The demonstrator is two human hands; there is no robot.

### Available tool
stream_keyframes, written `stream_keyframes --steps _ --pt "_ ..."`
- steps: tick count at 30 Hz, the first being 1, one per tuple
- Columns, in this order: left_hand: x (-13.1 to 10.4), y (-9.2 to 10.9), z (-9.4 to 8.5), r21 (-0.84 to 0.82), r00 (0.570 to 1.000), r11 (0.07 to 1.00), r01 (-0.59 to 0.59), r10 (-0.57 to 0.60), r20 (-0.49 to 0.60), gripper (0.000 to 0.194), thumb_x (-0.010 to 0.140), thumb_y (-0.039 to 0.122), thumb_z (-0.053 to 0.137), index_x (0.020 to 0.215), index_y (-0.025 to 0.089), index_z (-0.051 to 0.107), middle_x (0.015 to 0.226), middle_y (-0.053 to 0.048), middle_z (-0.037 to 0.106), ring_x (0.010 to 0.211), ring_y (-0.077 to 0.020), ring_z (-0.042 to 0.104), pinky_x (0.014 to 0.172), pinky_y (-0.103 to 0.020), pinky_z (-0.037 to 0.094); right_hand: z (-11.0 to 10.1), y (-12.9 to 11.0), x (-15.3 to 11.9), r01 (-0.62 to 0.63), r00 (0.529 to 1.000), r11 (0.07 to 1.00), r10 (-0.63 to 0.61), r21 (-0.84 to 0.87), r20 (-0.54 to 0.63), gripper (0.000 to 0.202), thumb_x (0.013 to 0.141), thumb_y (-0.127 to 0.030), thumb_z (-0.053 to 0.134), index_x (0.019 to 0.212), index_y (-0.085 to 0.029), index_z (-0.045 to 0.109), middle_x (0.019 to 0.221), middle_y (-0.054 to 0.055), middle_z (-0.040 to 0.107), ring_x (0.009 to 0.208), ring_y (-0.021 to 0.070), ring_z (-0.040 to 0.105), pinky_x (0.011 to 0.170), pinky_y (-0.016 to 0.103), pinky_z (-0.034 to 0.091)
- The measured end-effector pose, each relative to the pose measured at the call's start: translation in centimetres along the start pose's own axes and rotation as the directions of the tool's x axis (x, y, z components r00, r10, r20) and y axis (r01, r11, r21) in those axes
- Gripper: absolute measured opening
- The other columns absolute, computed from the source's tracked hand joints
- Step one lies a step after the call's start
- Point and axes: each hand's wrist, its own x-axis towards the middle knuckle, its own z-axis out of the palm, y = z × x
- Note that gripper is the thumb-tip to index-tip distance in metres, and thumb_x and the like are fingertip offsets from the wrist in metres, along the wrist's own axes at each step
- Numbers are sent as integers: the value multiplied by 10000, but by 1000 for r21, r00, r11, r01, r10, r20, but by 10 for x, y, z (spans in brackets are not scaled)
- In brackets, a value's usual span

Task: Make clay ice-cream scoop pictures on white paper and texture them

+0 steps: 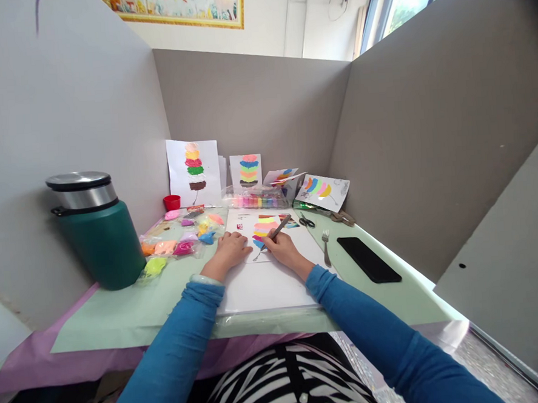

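My right hand [281, 247] is closed around a dark grey pen [281, 224], whose tip meets the lower part of a small white card [275, 256]. On that card are stacked bands of yellow, pink, orange, magenta and blue clay [267, 225], with thin dark lines drawn below them. My left hand [232, 250] lies flat at the card's left edge, fingers stretched out and holding nothing. Beneath both hands spreads a larger white sheet [265, 290] with a red printed mark.
At left stand a green bottle [105, 242] and a red cup [172, 202], near bagged clay [165, 248]. Finished-looking cards [323, 190] lean at the back beside a clear clay box [257, 199]. Scissors [307, 221], a fork [326, 246] and a black phone [368, 258] lie right.
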Motion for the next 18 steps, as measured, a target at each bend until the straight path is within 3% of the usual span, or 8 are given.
stream_keyframes --steps 18 --pt "1 -2 2 -6 1000 1000 -9 9 -12 390 882 422 483 1154 205 660 1269 -108 591 1172 -327 471 951 -443 382 0 2 2 9 1000 1000 -9 -15 26 227 802 -372 524 665 -191 534 590 -17 576 611 145 547 621 250 407"
